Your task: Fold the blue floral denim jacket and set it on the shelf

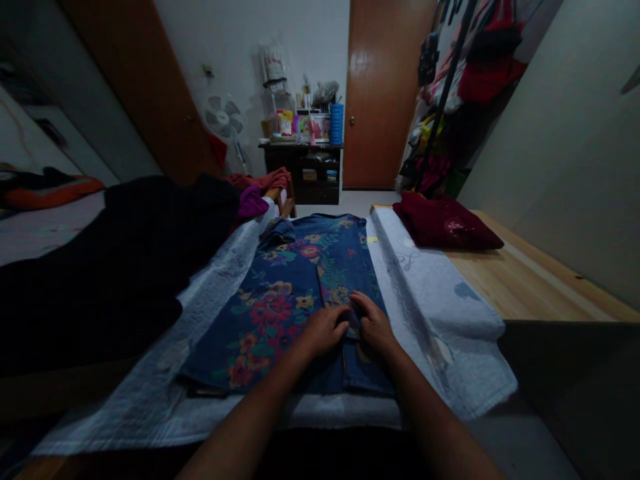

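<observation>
A dark blue denim-like shirt [270,313] with red, yellow and green flowers lies spread before me, part of it folded over along its right side. My left hand [325,328] rests on the right half of the garment, fingers curled and thumb close to the index finger, holding the cloth. Just beside it, my right hand [373,323] has its fingers bent over the same folded part. A bit of cloth shows between the two hands. The fingertips are partly hidden in the dim light.
A pale quilted cover [440,293] lies under the shirt. On the wooden surface at right sits a folded maroon garment [445,223]. Dark clothing [120,260] is heaped at left. Farther back are a fan [225,117], a loaded dark cabinet [300,177] and a wooden door [383,100].
</observation>
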The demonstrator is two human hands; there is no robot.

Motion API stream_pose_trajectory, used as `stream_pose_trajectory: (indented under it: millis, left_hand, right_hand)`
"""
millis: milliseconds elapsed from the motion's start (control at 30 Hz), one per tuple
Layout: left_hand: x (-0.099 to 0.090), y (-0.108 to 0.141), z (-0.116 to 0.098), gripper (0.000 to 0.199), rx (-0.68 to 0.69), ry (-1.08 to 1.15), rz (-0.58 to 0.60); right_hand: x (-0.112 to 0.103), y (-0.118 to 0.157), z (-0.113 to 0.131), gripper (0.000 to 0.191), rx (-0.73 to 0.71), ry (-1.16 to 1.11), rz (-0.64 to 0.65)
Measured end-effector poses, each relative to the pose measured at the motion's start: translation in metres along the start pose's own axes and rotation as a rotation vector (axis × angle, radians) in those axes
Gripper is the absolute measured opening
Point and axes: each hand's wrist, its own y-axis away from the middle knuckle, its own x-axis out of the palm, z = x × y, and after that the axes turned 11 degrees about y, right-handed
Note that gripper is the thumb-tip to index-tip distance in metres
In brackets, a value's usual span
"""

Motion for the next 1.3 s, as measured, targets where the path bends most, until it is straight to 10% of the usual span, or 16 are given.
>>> stream_pose_trajectory:
  millis: [367,800,1000,1300]
  left_hand:
    - [-0.043,-0.035,0.063,0.048,-0.163,-0.381,-0.192]
    - [-0.013,-0.024,0.075,0.055,-0.213,-0.500,-0.251]
    - [-0.012,-0.024,0.078,0.055,-0.212,-0.497,-0.253]
    - [-0.011,-0.026,0.077,0.055,-0.224,-0.518,-0.233]
  right_hand:
    - [-0.014,-0.030,0.010,0.069,0.034,-0.075,0.090]
    - [0.018,-0.196,0.055,0.052,-0.009,0.472,0.081]
    - [0.060,-0.187,0.027,0.057,-0.062,0.709,0.177]
    - [0.064,-0.185,0.018,0.046,-0.206,0.668,0.185]
